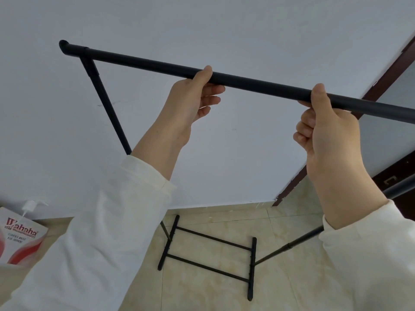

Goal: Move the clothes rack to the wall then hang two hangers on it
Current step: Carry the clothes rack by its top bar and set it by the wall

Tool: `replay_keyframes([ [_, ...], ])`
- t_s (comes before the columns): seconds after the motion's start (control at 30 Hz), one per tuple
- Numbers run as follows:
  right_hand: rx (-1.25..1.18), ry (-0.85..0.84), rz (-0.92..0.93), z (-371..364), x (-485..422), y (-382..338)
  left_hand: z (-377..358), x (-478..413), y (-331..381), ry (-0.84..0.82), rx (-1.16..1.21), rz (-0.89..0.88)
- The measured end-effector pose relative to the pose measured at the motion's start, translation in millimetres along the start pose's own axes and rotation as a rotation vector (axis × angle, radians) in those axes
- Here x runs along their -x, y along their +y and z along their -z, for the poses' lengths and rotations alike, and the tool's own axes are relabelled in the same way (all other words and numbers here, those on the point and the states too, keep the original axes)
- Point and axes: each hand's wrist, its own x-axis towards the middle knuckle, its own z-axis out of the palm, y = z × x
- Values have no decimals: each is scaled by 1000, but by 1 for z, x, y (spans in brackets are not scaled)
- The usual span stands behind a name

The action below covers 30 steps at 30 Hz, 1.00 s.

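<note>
The black clothes rack (258, 83) stands in front of a white wall (202, 30), its top bar running from upper left to the right edge. My left hand (193, 97) grips the bar near its middle, thumb over the top. My right hand (325, 129) grips the bar further right. The rack's left upright drops behind my left sleeve. Its base (208, 254), two feet joined by two thin rods, rests on the tiled floor close to the wall. No hangers are in view.
A dark brown door frame (381, 81) and door stand at the right. A cardboard box (18, 234) with red "Wahaha" print and a white pump bottle (28, 206) sit at the lower left. Beige floor tiles (202, 292) lie below.
</note>
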Motion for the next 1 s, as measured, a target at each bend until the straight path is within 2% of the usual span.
replay_keyframes([
  [0.3,22,10,-17,1,-5,-2,2,-5,0,-36,-63,-36],
  [0.37,-21,48,35,23,-11,-20,-26,-7,16,-110,-147,-89],
  [0.47,46,10,3,22,-12,-16,-20,-6,10,-76,-251,-121],
  [0.6,145,-58,14,47,-7,-3,-15,11,1,-198,-420,-186],
  [0.73,295,-130,3,80,5,10,-14,27,15,-287,-479,-346],
  [0.83,387,-74,-21,127,12,20,-47,37,31,-376,-547,-488],
  [1.0,529,145,62,199,2,40,-111,48,39,-441,-743,-713],
])
